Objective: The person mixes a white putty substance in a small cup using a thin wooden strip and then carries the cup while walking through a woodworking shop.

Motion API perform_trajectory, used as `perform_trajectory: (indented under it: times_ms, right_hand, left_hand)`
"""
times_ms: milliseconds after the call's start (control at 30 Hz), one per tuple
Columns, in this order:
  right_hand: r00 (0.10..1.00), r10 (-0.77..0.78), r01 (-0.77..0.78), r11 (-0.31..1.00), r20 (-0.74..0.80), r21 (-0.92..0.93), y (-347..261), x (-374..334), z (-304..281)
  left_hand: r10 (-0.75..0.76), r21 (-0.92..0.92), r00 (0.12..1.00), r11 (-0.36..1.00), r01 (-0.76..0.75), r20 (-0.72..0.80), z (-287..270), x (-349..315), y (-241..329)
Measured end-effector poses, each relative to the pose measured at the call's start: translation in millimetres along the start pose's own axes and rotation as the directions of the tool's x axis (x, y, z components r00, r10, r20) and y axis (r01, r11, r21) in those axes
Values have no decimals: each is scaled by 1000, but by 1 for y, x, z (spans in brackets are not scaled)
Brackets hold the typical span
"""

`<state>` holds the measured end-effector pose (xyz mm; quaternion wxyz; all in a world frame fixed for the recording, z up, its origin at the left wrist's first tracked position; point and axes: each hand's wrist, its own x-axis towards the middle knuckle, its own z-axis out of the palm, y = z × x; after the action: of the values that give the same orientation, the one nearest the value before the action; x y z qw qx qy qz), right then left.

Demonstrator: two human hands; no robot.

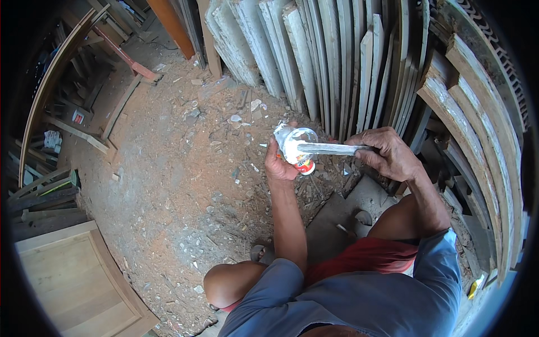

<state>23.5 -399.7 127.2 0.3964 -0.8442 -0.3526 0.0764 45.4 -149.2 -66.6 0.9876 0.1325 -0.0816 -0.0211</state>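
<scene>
My left hand (279, 164) is closed around a clear plastic cup (309, 135) with white paste inside and smeared on its side. A small red and white bottle or tube (305, 167) shows just below the cup, against the same hand; whether the fingers also hold it is hidden. From the right, my right hand (390, 153) grips a flat, greyish stick (336, 149) by its near end. The stick lies almost level, and its far end reaches into the white paste at the cup's mouth.
Rough planks (314, 62) lean upright along the back, and curved boards (471, 129) stand on the right. A panelled wooden door (78, 281) lies at the lower left. Wood chips and dust cover the floor (163, 168). A wooden frame piece (78, 135) stands at the left.
</scene>
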Motion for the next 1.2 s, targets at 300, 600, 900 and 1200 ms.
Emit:
perform_trajectory:
  times_ms: [300, 600, 900, 1200]
  right_hand:
    - [996, 91, -88, 986, -11, 141, 2, -7, -13]
    - [945, 228, -207, 972, -234, 110, 10, 1, 9]
    - [933, 346, -347, 938, -102, 11, 10, 11, 15]
    - [951, 294, -289, 955, -99, 60, 6, 9, 5]
  left_hand:
    - [29, 22, 1000, 999, -29, 5, -1, -1, 12]
    - [-1, 547, 998, 836, -31, 58, 21, 2, 6]
    - [-84, 730, 983, 681, -65, 166, 55, 1, -10]
    - [28, 619, 968, 764, -181, 248, 61, 0, -10]
